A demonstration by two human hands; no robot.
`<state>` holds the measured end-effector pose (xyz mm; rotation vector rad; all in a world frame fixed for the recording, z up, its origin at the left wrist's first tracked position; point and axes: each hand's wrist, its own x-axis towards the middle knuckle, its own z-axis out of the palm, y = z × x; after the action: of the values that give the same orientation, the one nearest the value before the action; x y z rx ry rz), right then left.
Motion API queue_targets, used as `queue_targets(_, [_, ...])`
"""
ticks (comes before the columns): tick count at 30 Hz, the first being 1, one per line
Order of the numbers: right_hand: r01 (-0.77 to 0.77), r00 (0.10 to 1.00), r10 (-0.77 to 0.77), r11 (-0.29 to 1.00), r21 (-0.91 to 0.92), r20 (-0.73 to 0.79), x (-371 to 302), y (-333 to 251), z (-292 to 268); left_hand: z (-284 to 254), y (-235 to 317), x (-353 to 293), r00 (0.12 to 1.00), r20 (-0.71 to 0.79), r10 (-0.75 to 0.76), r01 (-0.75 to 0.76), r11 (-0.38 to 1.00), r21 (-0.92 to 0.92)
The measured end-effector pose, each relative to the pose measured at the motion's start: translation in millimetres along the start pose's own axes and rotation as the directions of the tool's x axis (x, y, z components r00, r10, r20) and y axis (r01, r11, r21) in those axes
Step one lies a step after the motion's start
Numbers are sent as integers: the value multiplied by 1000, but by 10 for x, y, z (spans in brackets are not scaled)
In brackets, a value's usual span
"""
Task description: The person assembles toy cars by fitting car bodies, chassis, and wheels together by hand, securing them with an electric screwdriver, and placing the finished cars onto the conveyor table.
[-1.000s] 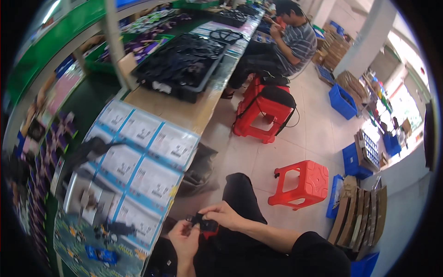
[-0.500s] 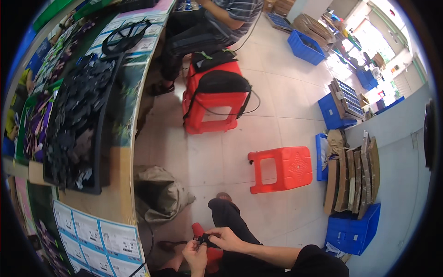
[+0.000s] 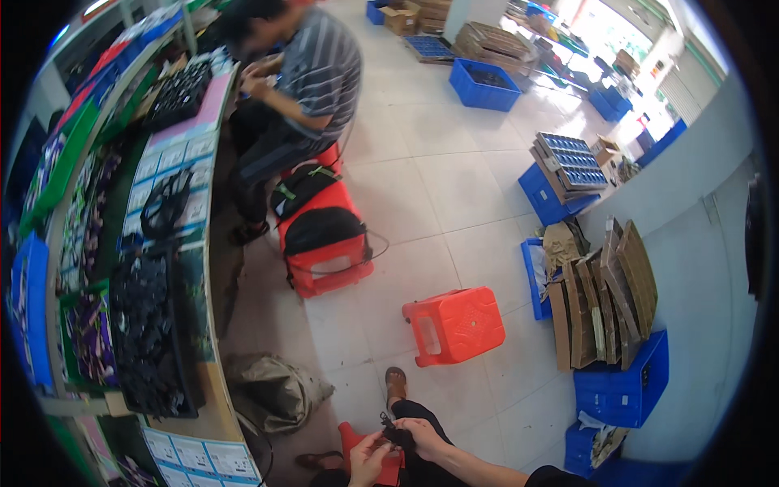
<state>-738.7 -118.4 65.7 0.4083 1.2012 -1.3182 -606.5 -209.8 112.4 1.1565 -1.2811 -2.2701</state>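
At the bottom of the head view, my left hand [image 3: 367, 461] and my right hand [image 3: 423, 438] meet over my lap. Between their fingertips is a small black part [image 3: 398, 436], with a thin jagged end sticking up. Its exact kind is too small to make out. My right fingers pinch it from the right, and my left thumb and fingers close on its lower left side. Just below the hands shows a red stool [image 3: 349, 438], partly hidden by my arms and legs.
On the left bench, a black tray [image 3: 191, 369] holds many black pieces beside a black strap item [image 3: 166, 204]. A grey-brown sack [image 3: 280, 394] slumps by the bench. Red stools [image 3: 466, 325] stand ahead. At right are blue crates [image 3: 621, 390] and stacked cardboard [image 3: 604, 304]. Another person [image 3: 312, 89] sits far left.
The view has swung, so more of the bench and the seated person shows. Both hands stay together on the black part, whose thin end now points up above the fingers.
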Motion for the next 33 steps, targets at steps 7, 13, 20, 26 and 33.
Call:
queue_targets(7, [-126, 985, 86, 951, 281, 148, -257, -1047, -333, 1071, 604, 419, 999, 31, -23, 9, 919, 394])
queue_targets(13, [28, 999, -37, 968, 250, 33, -504, -1513, -490, 1519, 877, 818, 866, 338, 368, -498, 570, 654])
queue_targets(20, [395, 918, -396, 913, -105, 9, -639, -2173, -278, 1803, 1254, 1396, 807, 388, 445, -578, 455, 678])
queue_targets(26, [397, 914, -405, 899, -185, -8, -197, -2833, -92, 1861, 1606, 2130, 762, 470, 445, -647, 515, 562])
queue_targets(33, [464, 886, -464, 885, 41, -1, 121, -3887, 291, 2086, 2411, 3091, 752, 543, 373, -619, 683, 387])
